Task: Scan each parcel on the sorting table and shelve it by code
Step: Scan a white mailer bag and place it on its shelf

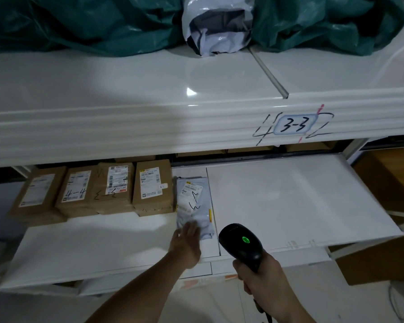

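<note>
L hand flat on grey polybag; R hand grips scanner; boxes beside.

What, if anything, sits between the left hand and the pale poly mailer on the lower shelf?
Nothing visible. The left hand lies with straight fingers on the near end of the pale poly mailer, which lies flat on the lower shelf just right of the brown boxes. The right hand holds the scanner apart.

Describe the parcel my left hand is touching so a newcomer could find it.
Look at the lower white shelf, under the edge marked 3-3. Right of the brown cardboard boxes lies a pale grey poly mailer, the only soft bag in the row, under the left hand.
</note>
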A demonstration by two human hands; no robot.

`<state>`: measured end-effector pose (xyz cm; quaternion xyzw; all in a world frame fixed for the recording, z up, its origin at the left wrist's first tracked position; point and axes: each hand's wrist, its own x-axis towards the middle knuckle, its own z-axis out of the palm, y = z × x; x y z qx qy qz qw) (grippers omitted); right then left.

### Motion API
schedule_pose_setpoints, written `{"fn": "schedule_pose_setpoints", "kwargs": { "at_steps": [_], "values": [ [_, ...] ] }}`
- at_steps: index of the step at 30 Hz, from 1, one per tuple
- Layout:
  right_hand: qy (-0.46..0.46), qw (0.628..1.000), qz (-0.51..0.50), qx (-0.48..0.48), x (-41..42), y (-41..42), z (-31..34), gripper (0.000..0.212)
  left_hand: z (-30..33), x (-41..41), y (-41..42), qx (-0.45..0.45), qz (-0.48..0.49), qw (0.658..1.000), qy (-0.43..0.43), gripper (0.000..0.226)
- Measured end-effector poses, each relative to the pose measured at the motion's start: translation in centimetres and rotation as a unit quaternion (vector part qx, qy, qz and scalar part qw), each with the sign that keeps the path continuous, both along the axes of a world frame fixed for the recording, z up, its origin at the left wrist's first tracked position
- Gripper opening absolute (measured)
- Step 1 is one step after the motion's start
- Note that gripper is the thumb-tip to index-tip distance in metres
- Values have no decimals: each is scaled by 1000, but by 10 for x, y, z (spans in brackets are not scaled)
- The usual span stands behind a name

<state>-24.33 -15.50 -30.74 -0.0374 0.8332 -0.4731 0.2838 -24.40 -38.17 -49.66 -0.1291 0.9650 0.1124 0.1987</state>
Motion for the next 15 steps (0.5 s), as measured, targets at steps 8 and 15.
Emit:
{"fn": "schedule_pose_setpoints", "kwargs": {
  "at_steps": [8,15],
  "values": [
    [-6,997,-75,12,2,25,-3,7,26,-70,-32,-32,31,997,-70,73],
    [17,994,-108,-1,-4,66,29,10,96,-82,21,3,-95,995,-6,77]
  ]
}}
